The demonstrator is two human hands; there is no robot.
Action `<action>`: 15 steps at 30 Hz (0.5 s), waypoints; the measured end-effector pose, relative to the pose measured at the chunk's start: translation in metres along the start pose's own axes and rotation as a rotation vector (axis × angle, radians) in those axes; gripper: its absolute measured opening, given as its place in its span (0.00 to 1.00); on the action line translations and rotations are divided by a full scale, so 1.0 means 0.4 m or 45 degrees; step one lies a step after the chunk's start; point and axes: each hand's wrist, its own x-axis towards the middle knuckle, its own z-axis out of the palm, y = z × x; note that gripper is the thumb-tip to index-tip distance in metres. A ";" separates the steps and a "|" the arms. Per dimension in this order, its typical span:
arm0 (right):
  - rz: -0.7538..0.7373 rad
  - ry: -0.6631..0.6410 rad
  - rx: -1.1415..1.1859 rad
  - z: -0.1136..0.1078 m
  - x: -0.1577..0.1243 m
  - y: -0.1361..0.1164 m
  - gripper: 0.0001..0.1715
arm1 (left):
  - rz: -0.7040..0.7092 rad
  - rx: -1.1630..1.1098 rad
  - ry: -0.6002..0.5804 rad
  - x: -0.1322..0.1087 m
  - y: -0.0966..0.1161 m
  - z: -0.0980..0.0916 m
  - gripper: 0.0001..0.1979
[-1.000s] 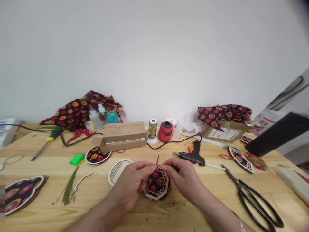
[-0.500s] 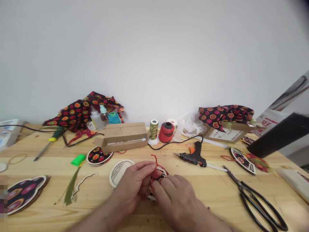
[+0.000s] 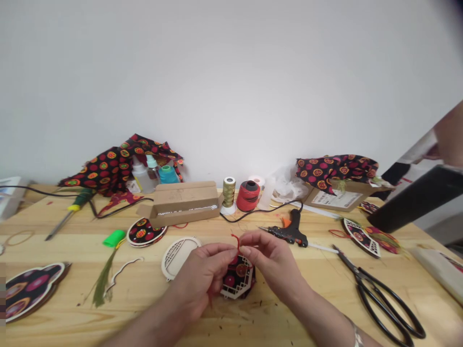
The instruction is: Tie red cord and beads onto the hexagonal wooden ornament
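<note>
A red cord [image 3: 236,238] rises between my fingertips above an ornament of pale cut wood over dark patterned fabric [image 3: 237,279]. My left hand [image 3: 206,265] pinches the cord from the left, its fingers closed beside the ornament's edge. From the right, my right hand [image 3: 269,258] grips the cord between thumb and forefinger, close to the left fingertips. The ornament lies below both hands, its upper part partly hidden by them. Just left of my left hand is a round pale wooden frame [image 3: 177,258] with a lattice pattern.
Black scissors [image 3: 376,294] and a glue gun [image 3: 291,231] lie to the right. Behind stand a cardboard box [image 3: 184,207], a gold thread spool [image 3: 229,192] and a red spool [image 3: 249,196]. A green tassel [image 3: 104,274] and a screwdriver [image 3: 68,217] lie to the left.
My right hand has moved up from the ornament to the cord's upper end, beside the left fingertips. More of the ornament's face now shows. A person's arm has appeared at the far right.
</note>
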 end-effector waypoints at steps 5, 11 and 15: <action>0.261 -0.033 0.223 0.012 0.004 0.006 0.10 | 0.004 0.167 -0.034 -0.001 -0.005 0.004 0.10; 0.365 -0.086 0.263 0.012 0.001 0.008 0.13 | 0.032 0.232 -0.124 -0.007 0.003 0.015 0.11; 0.337 -0.032 0.280 0.010 0.002 0.005 0.10 | 0.020 0.197 -0.091 -0.007 -0.001 0.012 0.11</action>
